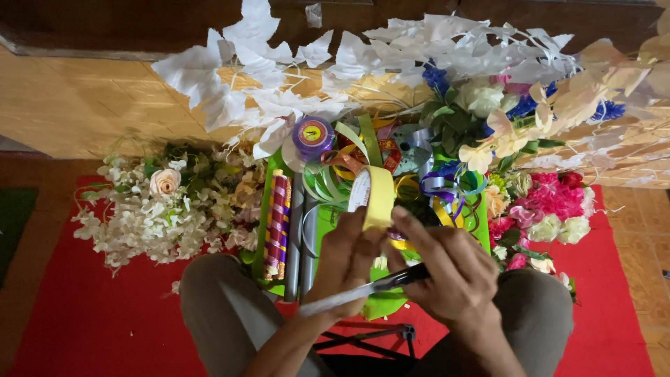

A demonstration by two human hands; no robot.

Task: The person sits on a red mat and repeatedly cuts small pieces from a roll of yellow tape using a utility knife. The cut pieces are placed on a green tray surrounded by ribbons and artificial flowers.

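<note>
Left hand (345,262) grasping yellow tape roll (373,195); right hand (453,276) grasping scissors (363,292). Red mat (91,314) on wooden floor (77,105), artificial flowers (167,202) around.

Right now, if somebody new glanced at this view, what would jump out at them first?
Probably the two hands at centre: the left hand holds up a roll of yellow tape while the right hand grips scissors beneath it. Behind them a green tray brims with curled ribbons. White fabric leaves fan across the top, white flowers lie at left, pink ones at right, all on a red mat.
</note>
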